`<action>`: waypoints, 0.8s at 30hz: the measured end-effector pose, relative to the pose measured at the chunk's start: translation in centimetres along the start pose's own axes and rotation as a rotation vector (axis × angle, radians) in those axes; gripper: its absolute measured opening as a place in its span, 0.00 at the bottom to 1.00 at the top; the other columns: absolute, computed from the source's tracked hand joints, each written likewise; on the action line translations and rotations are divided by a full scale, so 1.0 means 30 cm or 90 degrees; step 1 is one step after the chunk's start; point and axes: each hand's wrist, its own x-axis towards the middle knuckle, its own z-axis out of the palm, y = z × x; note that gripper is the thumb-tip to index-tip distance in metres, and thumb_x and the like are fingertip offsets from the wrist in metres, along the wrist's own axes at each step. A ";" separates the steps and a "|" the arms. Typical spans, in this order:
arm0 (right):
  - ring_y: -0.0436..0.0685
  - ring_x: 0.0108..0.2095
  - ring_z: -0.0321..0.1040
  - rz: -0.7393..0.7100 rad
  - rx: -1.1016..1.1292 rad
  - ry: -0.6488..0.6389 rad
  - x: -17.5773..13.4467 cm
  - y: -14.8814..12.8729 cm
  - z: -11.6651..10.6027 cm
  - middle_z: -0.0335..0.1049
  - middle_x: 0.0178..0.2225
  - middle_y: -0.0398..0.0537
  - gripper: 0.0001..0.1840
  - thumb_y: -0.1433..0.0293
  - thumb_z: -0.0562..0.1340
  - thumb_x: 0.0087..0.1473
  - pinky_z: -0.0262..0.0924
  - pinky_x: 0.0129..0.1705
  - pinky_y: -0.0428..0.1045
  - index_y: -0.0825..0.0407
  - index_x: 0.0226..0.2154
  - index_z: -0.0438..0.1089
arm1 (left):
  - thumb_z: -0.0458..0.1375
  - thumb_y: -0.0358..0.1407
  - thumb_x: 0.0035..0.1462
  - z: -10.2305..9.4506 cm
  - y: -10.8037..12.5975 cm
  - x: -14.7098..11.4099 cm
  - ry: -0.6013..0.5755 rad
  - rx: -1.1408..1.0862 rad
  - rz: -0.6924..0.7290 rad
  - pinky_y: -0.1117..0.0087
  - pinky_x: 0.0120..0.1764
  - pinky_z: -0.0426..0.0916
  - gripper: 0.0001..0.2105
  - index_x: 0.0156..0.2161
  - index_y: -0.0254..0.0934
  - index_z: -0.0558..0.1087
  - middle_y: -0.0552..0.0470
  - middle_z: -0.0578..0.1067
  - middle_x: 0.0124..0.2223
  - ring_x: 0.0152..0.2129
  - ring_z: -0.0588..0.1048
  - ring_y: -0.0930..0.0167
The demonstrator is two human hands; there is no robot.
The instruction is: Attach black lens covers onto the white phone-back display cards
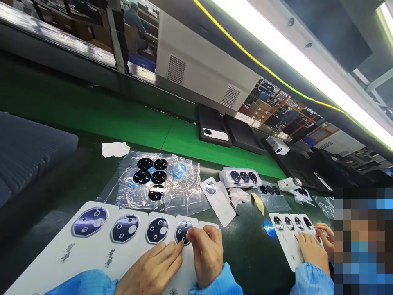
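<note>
White phone back panels (pixel 92 256) lie side by side in a row in front of me, with dark octagonal camera plates on their upper ends. My left hand (pixel 150 266) lies flat on the panels, fingers stretched out, the tips at the lower edge of the fourth camera plate (pixel 183 230). At that plate's right edge, my right hand (pixel 209 252) has thumb and fingers pinched together. What sits in the pinch, if anything, is too small to make out. A fifth panel (pixel 208 225) is mostly covered by my right hand.
Behind the row, clear plastic film (pixel 184 192) carries several black octagonal plates (pixel 141 177). A loose white panel (pixel 219 205) and a stack of bagged plates (pixel 241 177) lie to its right. At the right, a co-worker's hands (pixel 315 250) work over another panel row (pixel 285 239).
</note>
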 end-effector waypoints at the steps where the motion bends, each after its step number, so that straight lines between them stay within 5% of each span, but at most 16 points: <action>1: 0.53 0.25 0.58 -0.015 -0.005 0.017 0.002 -0.001 0.002 0.64 0.21 0.44 0.16 0.73 0.49 0.64 0.53 0.29 0.47 0.50 0.29 0.68 | 0.36 0.20 0.64 0.001 0.000 -0.001 -0.006 0.004 0.002 0.69 0.46 0.59 0.22 0.35 0.36 0.72 0.52 0.77 0.39 0.37 0.71 0.72; 5: 0.53 0.25 0.57 -0.089 -0.005 -0.004 0.010 -0.001 -0.002 0.66 0.19 0.42 0.18 0.74 0.45 0.66 0.48 0.29 0.48 0.51 0.30 0.66 | 0.37 0.19 0.62 0.003 -0.001 -0.004 -0.035 0.025 0.009 0.68 0.44 0.60 0.22 0.34 0.36 0.71 0.51 0.77 0.37 0.35 0.71 0.71; 24: 0.54 0.24 0.57 -0.086 -0.074 -0.036 0.027 -0.013 -0.023 0.67 0.18 0.42 0.17 0.77 0.48 0.64 0.45 0.29 0.50 0.52 0.28 0.66 | 0.37 0.20 0.64 0.014 -0.006 -0.015 -0.002 0.002 0.015 0.69 0.47 0.59 0.20 0.36 0.37 0.70 0.53 0.77 0.39 0.37 0.70 0.73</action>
